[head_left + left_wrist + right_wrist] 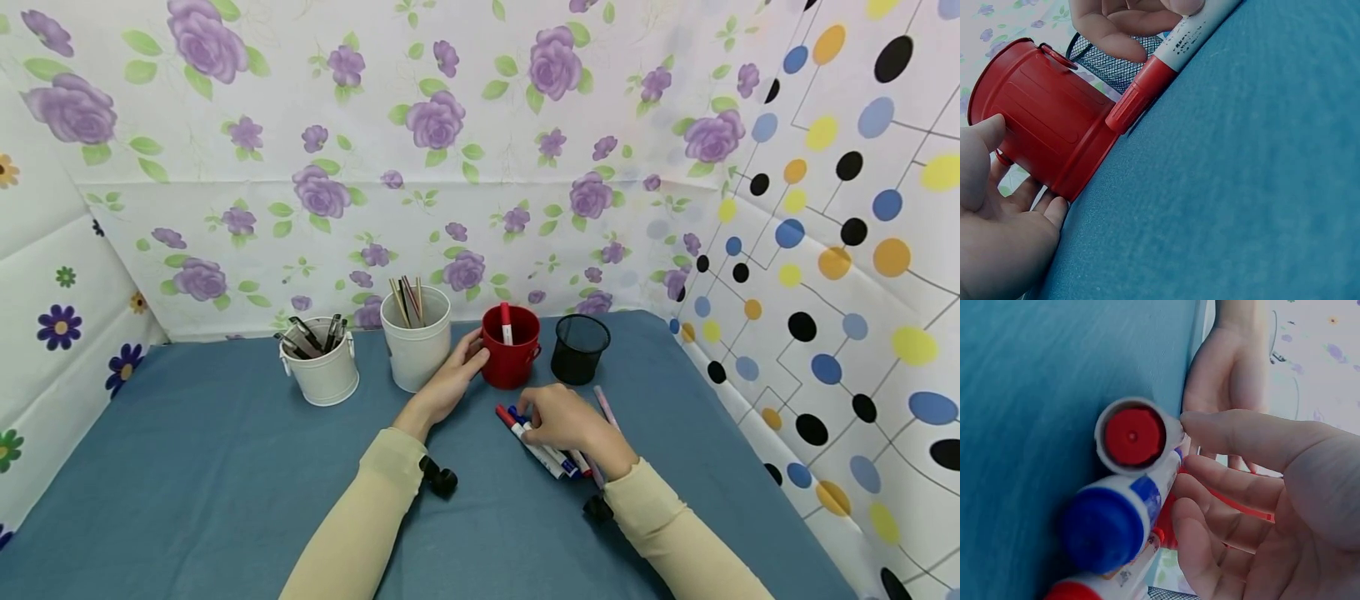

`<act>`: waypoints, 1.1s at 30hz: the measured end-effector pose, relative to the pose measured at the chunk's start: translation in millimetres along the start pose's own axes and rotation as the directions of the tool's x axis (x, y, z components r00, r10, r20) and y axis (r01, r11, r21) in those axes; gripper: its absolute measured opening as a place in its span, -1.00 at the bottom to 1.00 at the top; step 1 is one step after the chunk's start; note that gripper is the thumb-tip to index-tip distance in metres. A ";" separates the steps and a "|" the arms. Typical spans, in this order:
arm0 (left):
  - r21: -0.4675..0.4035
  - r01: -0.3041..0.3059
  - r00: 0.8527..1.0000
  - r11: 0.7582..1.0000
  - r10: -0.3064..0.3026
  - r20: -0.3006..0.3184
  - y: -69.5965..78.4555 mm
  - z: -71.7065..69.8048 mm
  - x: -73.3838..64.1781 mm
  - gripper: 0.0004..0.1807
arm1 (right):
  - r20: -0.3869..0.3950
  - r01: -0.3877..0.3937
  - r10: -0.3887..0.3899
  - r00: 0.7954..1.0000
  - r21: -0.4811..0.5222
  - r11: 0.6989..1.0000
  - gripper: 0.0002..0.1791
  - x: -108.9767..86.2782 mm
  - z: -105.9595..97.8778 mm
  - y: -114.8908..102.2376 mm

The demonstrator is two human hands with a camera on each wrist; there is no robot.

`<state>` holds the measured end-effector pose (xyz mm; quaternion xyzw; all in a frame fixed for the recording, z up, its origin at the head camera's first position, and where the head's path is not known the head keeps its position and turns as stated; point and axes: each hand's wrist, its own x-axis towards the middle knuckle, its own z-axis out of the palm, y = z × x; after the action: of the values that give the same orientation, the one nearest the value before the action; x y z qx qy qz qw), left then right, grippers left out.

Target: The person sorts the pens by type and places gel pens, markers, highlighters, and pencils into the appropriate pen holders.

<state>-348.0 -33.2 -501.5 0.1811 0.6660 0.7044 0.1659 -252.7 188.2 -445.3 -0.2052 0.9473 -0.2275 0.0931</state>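
My left hand [452,377] holds the side of a small red bucket [1047,112], thumb on its near wall and fingers low by its base. One red-capped marker [506,323] stands inside the bucket. Over a group of loose markers on the cloth is my right hand [566,419], its thumb touching the white barrel of a red-capped marker [1185,40]. Its other fingers are bent loosely, apart from the thumb, beside a blue-capped marker [517,412]. In the right wrist view, a red marker end [1132,435] and a blue end [1102,528] point at the camera.
A black mesh cup [577,354] stands right of the bucket. To its left are a white bucket with thin sticks [417,346] and a shorter white bucket with pens [327,375]. A pink pen [606,406] lies beside my right hand. Blue cloth [187,467] covers the table.
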 end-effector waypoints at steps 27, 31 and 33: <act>-0.001 -0.005 1.000 1.000 0.005 0.008 -1.8 -0.9 0.6 -0.32 | 0.036 0.049 -0.046 0.998 -0.106 0.993 -0.76 -1.2 8.8 -14.4; 0.006 -0.003 1.000 1.000 0.003 0.003 -1.7 -0.7 0.7 -0.33 | 0.032 0.085 -0.083 0.996 -0.095 0.992 -0.78 -1.0 8.9 -13.6; 0.007 -0.003 1.000 1.000 0.003 0.001 -1.4 -0.7 0.4 -0.33 | 0.037 0.104 -0.101 0.994 -0.078 0.992 -0.79 -0.6 7.9 -12.3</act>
<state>-348.6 -33.6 -502.8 0.1829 0.6682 0.7021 0.1646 -245.8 175.4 -446.4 -0.2609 0.9422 -0.1905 0.0887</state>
